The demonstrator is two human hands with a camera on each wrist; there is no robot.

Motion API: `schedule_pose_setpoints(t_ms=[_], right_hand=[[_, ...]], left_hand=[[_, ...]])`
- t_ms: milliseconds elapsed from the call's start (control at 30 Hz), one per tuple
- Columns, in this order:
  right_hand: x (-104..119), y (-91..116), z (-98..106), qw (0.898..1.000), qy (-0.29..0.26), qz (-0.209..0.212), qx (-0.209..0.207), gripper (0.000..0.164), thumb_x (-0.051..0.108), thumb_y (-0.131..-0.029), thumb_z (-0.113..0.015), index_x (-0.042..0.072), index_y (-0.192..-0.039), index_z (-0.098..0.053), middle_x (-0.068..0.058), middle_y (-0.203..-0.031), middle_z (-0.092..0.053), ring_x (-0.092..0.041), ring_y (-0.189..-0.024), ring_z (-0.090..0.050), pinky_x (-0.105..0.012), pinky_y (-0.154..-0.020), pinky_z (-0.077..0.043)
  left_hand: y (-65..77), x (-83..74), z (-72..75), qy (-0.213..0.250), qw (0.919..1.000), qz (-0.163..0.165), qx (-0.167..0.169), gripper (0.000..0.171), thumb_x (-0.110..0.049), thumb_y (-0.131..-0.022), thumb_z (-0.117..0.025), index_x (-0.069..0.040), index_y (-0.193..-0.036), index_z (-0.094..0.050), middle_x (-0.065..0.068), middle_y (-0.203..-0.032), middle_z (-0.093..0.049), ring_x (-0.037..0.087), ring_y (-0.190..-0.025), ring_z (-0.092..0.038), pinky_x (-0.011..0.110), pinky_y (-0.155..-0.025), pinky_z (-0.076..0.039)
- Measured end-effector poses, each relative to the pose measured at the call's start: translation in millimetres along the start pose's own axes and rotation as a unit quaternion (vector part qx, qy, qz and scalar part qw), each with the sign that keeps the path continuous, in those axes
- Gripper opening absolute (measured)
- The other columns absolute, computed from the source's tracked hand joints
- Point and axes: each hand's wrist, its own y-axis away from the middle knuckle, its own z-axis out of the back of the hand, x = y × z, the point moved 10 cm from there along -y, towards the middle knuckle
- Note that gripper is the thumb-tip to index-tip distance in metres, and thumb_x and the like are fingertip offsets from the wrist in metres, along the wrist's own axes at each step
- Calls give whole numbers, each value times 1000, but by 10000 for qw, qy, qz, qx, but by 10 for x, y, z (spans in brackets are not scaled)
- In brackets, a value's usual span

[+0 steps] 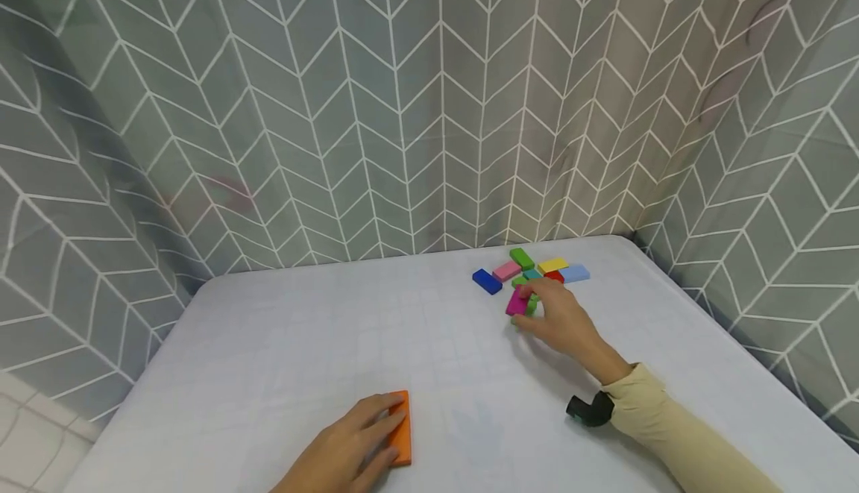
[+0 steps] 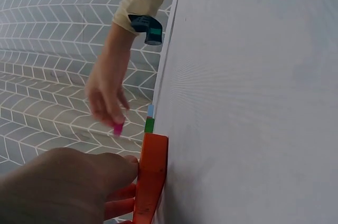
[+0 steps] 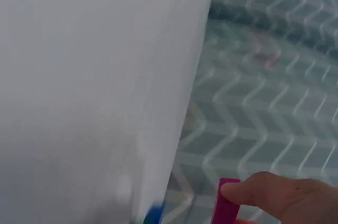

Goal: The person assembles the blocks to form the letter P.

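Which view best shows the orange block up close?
The left wrist view: the orange block appears largest there, though the frame's bottom edge cuts it off. The head view shows it smaller, both ends in frame, with the left hand covering part of it. The right wrist view does not show it.

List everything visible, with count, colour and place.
Orange block: 1, orange, front centre
Magenta block: 1, magenta, right of centre
Dark blue block: 1, dark blue, far cluster's left
Pink block: 1, pink, cluster
Green blocks: at least 3, green, cluster
Teal block: 1, teal, mid-cluster
Yellow block: 1, yellow, cluster's back
Red block: 1, red, mid-cluster
Light blue block: 1, light blue, cluster's right
Table: 1, white, beneath blocks
Curtain: count unclear, grey with white lines, around table
Lined surface: 1, white, lower-left corner
Wrist device: 1, black, right cuff
Sleeve: 1, beige, right arm
Left hand: 1, touching orange block
Right hand: 1, pinching magenta block
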Motion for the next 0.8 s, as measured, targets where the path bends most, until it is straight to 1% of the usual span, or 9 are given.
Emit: schedule_pose_setpoints(t_ms=[100, 200, 267, 367, 433, 533, 633, 800], right_hand=[[450, -16, -246, 9967, -563, 544, 202, 33, 9, -84, -87, 4, -111, -69, -8, -114, -69, -35, -104, -63, -50, -88, -56], [834, -17, -606, 9885, -975, 905, 718, 31, 12, -86, -86, 10, -111, -68, -5, -119, -68, -32, -110, -62, -47, -89, -56], [1042, -2, -842, 9824, -1047, 1109, 1079, 30, 13, -87, -85, 11, -111, -67, -4, -121, -68, -30, -114, -61, -45, -95, -54], [1257, 35, -1122, 9742, -1033, 1272, 1549, 30, 13, -87, -85, 10, -112, -67, -4, -121, -68, -27, -115, -60, -42, -100, -51], [1352, 43, -1244, 9703, -980, 1375, 1731, 30, 13, -86, -85, 9, -110, -68, -3, -116, -69, -23, -111, -60, -38, -100, -51], [1435, 23, -1343, 9668, -979, 1449, 1861, 28, 12, -86, -85, 9, -108, -69, 0, -108, -69, -19, -103, -59, -32, -95, -51], [1464, 1, -1386, 9643, -1006, 1515, 1925, 26, 12, -86, -85, 9, -107, -69, 2, -103, -68, -16, -96, -57, -28, -90, -51], [1461, -3, -1411, 9602, -1140, 1590, 1995, 20, 7, -86, -80, 9, -104, -72, 3, -101, -68, -16, -96, -57, -27, -89, -50]], left_hand=[[-9, 13, -15, 13, 9999, 92, 104, 45, -35, -107, -60, -3, -139, -66, 4, -150, -50, 22, -131, -55, 39, -98, -55], [-12, 34, -37, 48, 9996, 195, 205, 47, -37, -108, -58, -4, -140, -65, 3, -151, -50, 21, -131, -54, 39, -98, -55], [-7, 41, -56, 103, 9994, 232, 253, 48, -39, -108, -57, -5, -140, -65, 4, -150, -50, 21, -130, -55, 39, -98, -55], [5, 25, -65, 173, 9995, 180, 184, 47, -38, -108, -57, -4, -139, -66, 5, -149, -52, 21, -129, -56, 39, -97, -55], [10, 7, -61, 158, 9998, 92, 90, 46, -37, -107, -59, -3, -139, -66, 6, -148, -52, 21, -129, -56, 39, -97, -55], [3, -8, -32, 51, 9999, -39, -84, 46, -35, -106, -62, -2, -138, -66, 6, -149, -52, 21, -129, -56, 38, -96, -55], [-10, -10, -14, -6, 9999, -90, -127, 46, -34, -105, -64, -2, -139, -66, 6, -149, -52, 21, -129, -55, 38, -96, -55], [-22, 3, -2, 41, 9999, -29, -107, 47, -32, -103, -68, -2, -139, -65, 5, -147, -52, 20, -128, -55, 38, -98, -54]])
